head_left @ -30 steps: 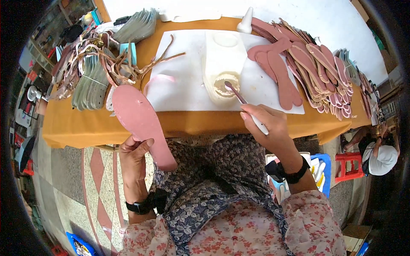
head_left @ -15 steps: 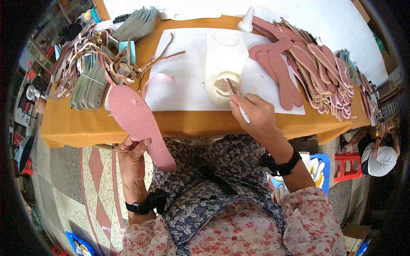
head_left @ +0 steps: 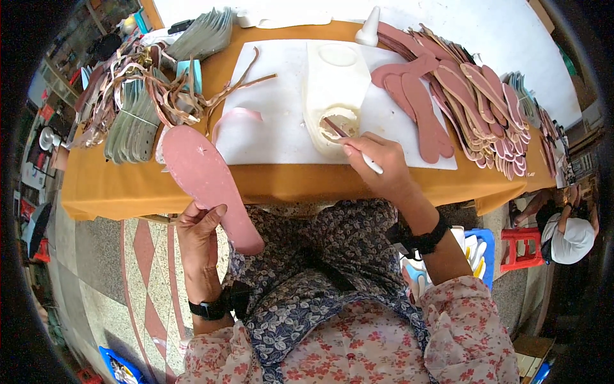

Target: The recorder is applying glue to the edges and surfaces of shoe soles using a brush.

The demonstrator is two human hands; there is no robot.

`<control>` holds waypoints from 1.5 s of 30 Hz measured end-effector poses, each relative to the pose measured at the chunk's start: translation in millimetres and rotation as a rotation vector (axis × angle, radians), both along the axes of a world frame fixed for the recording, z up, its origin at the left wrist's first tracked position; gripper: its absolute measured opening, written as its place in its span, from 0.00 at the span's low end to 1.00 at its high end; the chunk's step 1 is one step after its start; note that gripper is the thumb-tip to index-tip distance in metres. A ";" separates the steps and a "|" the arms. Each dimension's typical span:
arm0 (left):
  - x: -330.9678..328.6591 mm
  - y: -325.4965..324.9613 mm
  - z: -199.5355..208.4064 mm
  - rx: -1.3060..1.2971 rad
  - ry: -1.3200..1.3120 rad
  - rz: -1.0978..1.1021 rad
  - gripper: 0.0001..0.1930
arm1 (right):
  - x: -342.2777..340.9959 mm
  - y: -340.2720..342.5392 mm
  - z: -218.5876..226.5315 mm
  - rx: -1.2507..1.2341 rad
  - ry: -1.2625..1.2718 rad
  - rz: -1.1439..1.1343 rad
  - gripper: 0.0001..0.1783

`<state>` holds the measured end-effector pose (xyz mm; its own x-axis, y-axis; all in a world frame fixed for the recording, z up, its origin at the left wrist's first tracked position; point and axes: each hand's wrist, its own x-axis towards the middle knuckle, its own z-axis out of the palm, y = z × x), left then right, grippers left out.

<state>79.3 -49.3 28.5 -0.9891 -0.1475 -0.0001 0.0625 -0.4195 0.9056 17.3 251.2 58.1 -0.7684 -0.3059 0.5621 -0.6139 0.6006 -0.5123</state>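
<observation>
A pink shoe insole (head_left: pixel 208 179) is pinched by its edge in my left hand (head_left: pixel 199 232), tilted over the table's front edge, with small pale flecks on its face. My right hand (head_left: pixel 382 163) grips a slim brush (head_left: pixel 373 164) with a white handle end. The brush's far end dips into the round opening of a cream-white plastic container (head_left: pixel 334 83), where whitish stuff coats the rim; its tip is hard to make out. The container lies on a white board (head_left: pixel 275 70). Beside it, to the right, several loose pink insoles (head_left: pixel 419 109) overlap.
A large heap of pink insoles (head_left: pixel 480 102) fills the table's right side. Tangled straps (head_left: pixel 160 89) and a bundle of greenish-grey insoles (head_left: pixel 131 125) lie at left. A white cone-shaped bottle (head_left: pixel 368 29) stands at the back. A person sits by a red stool (head_left: pixel 521 249) at far right.
The brush has swung inside the container's opening, its dipped end shifting left and its handle end moving right and up. My left hand and the insole stay nearly still.
</observation>
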 end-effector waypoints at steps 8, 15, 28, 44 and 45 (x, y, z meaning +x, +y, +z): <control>0.9 -6.1 -6.2 -0.039 0.005 -0.031 0.11 | 1.7 21.2 14.4 -0.068 -0.119 0.066 0.07; 0.8 -2.4 -2.2 -0.035 0.004 -0.014 0.10 | 8.2 13.0 13.8 0.108 0.030 0.005 0.06; 1.3 -5.8 -1.9 -0.042 -0.019 -0.004 0.10 | 17.8 -3.1 43.7 0.286 -0.027 -0.036 0.09; 4.2 -9.7 0.5 -0.029 -0.012 0.008 0.10 | -10.5 18.5 66.7 -0.233 -0.634 -0.236 0.28; 3.1 -10.5 -1.2 -0.024 -0.014 0.005 0.09 | -11.2 20.3 65.9 -0.233 -0.632 -0.239 0.28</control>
